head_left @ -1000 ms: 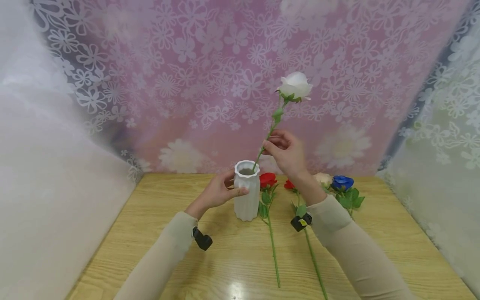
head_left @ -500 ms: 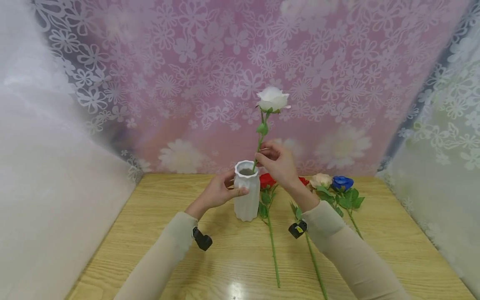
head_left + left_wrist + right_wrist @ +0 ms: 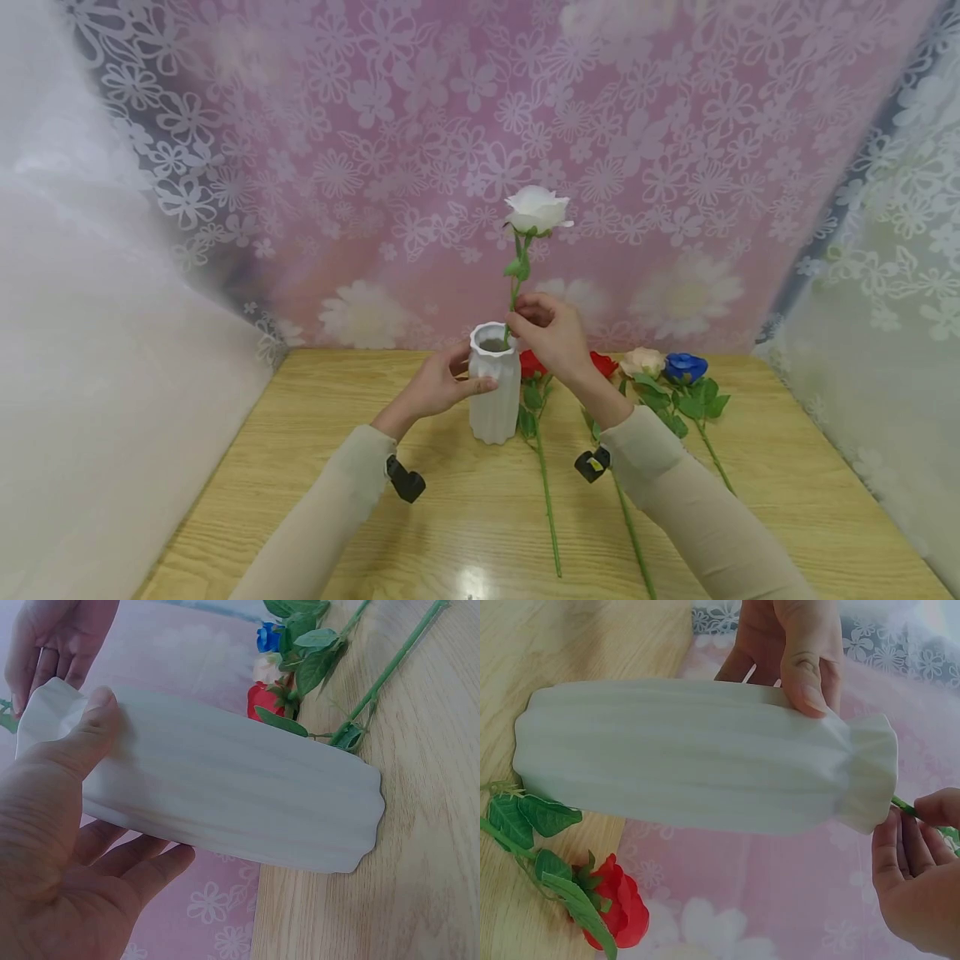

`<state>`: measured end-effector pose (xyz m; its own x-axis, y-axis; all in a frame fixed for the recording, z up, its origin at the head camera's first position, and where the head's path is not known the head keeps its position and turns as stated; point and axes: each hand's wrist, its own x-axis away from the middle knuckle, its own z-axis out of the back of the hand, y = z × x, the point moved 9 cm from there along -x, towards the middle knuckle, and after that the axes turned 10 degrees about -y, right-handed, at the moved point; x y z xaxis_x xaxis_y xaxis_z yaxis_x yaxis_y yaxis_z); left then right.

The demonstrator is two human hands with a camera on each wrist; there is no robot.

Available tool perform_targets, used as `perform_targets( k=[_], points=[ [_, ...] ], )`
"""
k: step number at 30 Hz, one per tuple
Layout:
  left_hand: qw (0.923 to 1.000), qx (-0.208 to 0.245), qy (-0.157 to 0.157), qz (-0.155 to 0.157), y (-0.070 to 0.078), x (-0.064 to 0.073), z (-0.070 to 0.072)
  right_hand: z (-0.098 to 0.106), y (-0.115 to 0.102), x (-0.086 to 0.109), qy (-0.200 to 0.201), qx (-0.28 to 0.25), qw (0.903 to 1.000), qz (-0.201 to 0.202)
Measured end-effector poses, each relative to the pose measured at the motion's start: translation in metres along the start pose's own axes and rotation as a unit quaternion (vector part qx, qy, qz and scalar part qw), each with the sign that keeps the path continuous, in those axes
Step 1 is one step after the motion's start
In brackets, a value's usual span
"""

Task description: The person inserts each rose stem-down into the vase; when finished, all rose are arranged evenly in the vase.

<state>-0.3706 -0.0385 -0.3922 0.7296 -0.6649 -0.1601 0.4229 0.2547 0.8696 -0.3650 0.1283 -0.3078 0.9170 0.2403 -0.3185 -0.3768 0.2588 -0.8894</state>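
A white vase (image 3: 495,408) with a scalloped rim stands upright on the wooden table. My left hand (image 3: 435,383) grips it from the left, thumb across the front and fingers behind, as the left wrist view also shows. Above the rim, my right hand (image 3: 551,337) pinches the green stem of a white rose (image 3: 537,210) between thumb and fingers. The stem's lower end is inside the vase mouth, and the bloom stands high above it. In the right wrist view the pinched stem (image 3: 903,805) enters at the vase's rim; its tip is hidden.
Right of the vase lies a red rose (image 3: 532,365), its bloom partly behind my right hand. Farther right lie another red rose (image 3: 602,364), a cream rose (image 3: 642,362) and a blue rose (image 3: 686,367). A pink floral cloth (image 3: 420,167) hangs behind the table (image 3: 337,533).
My right hand has moved down and left with the white rose, lowering its stem into the vase and bringing it more upright. The left hand and vase have stayed in place.
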Motion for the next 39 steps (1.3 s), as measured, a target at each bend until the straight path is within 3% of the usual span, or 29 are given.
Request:
perform_targets(
  k=[20, 31, 39],
  points=[
    [1.0, -0.002, 0.0, 0.009, 0.003, -0.001, -0.002, 0.0, -0.009, 0.0, 0.01, 0.022, 0.9994, 0.025],
    [0.9998, 0.012, -0.001, 0.017, -0.001, 0.001, -0.001, 0.009, 0.001, 0.006, 0.0, 0.044, 0.999, 0.0],
    [0.9998, 0.007, 0.006, 0.016, -0.004, 0.001, 0.001, 0.028, 0.019, 0.02, -0.017, 0.056, 0.9979, -0.027]
  ],
)
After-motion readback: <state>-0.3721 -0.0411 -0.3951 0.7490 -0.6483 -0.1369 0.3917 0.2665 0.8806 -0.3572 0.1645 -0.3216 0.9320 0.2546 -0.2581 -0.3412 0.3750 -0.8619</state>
